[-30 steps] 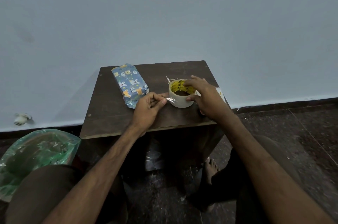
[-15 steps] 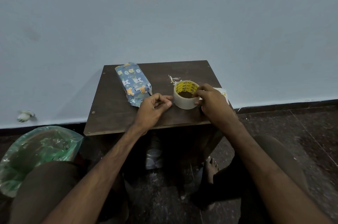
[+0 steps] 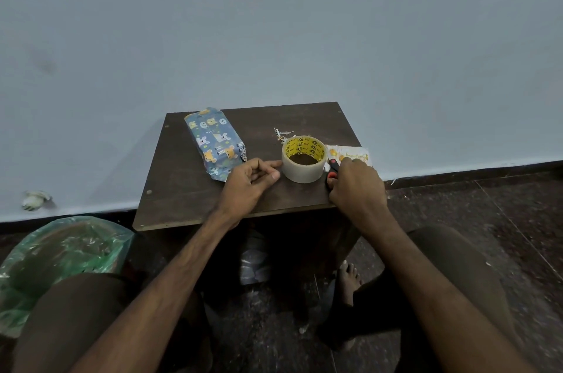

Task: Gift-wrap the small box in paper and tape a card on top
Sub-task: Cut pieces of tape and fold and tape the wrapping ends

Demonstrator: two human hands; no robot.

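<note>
Left hand (image 3: 248, 182) pinches the tape end at 9 o'clock of the tape roll (image 3: 304, 158) — right hand (image 3: 355, 186) closes on red-handled scissors (image 3: 333, 172).

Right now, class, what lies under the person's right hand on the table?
Under the right hand lies a red-and-black handled tool, probably scissors, beside the tape roll. Its blades are covered by the hand. The card lies just beyond, its near edge partly hidden.

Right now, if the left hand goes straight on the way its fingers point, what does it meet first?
The left hand points right, at the tape roll. Its fingertips are already at the roll's side wall, so the roll comes first. Whether they touch it yet, the picture does not settle.
</note>
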